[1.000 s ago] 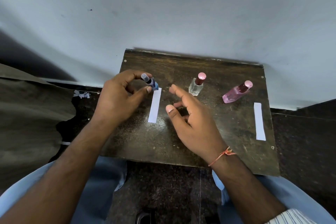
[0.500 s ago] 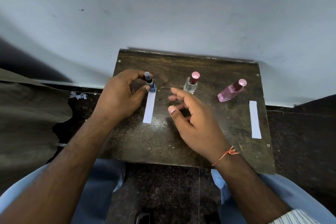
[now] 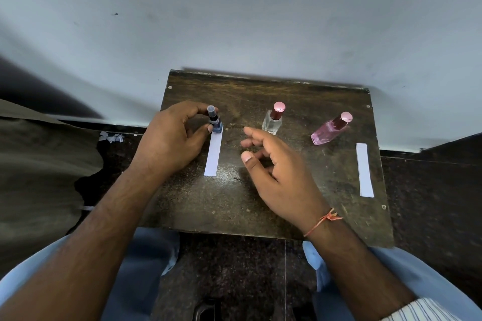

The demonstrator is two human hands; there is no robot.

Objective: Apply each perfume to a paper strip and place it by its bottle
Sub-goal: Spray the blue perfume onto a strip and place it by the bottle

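1. The left hand (image 3: 167, 138) grips a small blue glass perfume bottle with a dark sprayer top (image 3: 215, 121), fingers (image 3: 208, 128) closed around it, standing on the dark scuffed wooden bench (image 3: 260, 91).
2. A white paper strip (image 3: 214, 154) lies flat, its far end touching the blue bottle's base.
3. The right hand (image 3: 281, 180) hovers above the bench centre, fingers spread loosely, holding nothing.
4. A clear glass bottle with a pink cap (image 3: 273, 118) stands behind it.
5. A pink bottle with a pink cap (image 3: 330, 129) stands further right, with a second white paper strip (image 3: 364, 169) beside it.
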